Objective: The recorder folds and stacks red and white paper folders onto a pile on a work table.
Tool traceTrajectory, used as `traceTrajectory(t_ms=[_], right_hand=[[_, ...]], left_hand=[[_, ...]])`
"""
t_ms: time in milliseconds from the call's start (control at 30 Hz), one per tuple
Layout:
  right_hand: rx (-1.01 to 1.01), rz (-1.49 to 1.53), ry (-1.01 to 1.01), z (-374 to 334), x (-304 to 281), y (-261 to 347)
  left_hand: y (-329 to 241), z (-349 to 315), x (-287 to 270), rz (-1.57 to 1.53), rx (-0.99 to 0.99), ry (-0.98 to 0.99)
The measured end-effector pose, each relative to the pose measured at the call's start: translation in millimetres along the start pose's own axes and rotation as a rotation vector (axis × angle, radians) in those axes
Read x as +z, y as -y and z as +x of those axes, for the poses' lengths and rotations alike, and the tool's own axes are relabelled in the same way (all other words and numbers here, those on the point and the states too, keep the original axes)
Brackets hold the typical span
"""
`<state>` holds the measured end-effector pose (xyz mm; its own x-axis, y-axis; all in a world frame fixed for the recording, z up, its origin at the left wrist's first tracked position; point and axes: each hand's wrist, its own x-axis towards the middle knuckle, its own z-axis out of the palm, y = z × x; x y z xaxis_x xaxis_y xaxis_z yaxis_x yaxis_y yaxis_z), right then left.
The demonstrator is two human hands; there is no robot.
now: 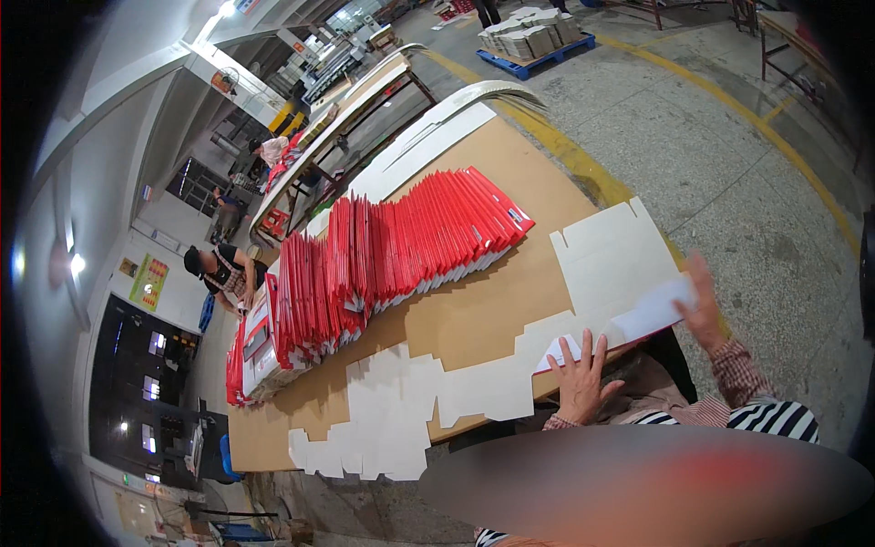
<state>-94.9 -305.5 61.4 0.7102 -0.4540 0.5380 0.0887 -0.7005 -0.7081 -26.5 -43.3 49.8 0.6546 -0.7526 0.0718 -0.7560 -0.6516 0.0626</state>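
A die-cut cardboard blank (609,264), pale side up, lies at the near right of the table. Along its near edge is a white folded strip (645,312) with a thin red border. My left hand (583,381) presses on the near left end of that strip, its fingers spread and flat. At the strip's right end is my right hand (700,305), fingers stretched out and the palm against the edge. Neither hand is closed round anything. More pale flat blanks (387,397) lie to the left of my left hand, along the table's near edge.
A long row of red folded card pieces (410,242) stands across the brown table top (533,173). Another person (232,273) works at its far left end. Behind are another worktable (342,114) and a blue pallet (538,59) with stacked cartons.
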Motion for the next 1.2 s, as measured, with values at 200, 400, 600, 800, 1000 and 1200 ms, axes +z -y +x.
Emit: traceTrajectory(t_ms=[200, 400, 600, 800, 1000, 1200], right_hand=[[0.690, 1.329, -0.276, -16.7, 5.0, -22.6], [-0.409, 0.000, 0.496, 30.4, 48.8, 53.3], [-0.566, -0.341, 0.952, 32.7, 53.1, 36.4], [-0.525, 0.141, 0.302, 31.0, 48.3, 26.4], [-0.711, -0.356, 0.716, 21.2, 67.9, 35.2], [-0.493, -0.071, 0.807, 21.6, 73.4, 23.6]], left_hand=[[-31.1, 27.8, -1.8, -0.230, 0.149, 0.012], [-67.9, 25.6, 21.1, -0.437, 0.078, 0.181], [23.8, -37.7, -17.8, 0.006, -0.123, -0.019], [119.2, 7.3, -56.0, -0.429, 0.086, 0.403], [160.3, 29.2, -28.9, -0.845, -0.214, 0.358], [152.1, -38.0, -29.8, -0.760, -0.541, 0.135]])
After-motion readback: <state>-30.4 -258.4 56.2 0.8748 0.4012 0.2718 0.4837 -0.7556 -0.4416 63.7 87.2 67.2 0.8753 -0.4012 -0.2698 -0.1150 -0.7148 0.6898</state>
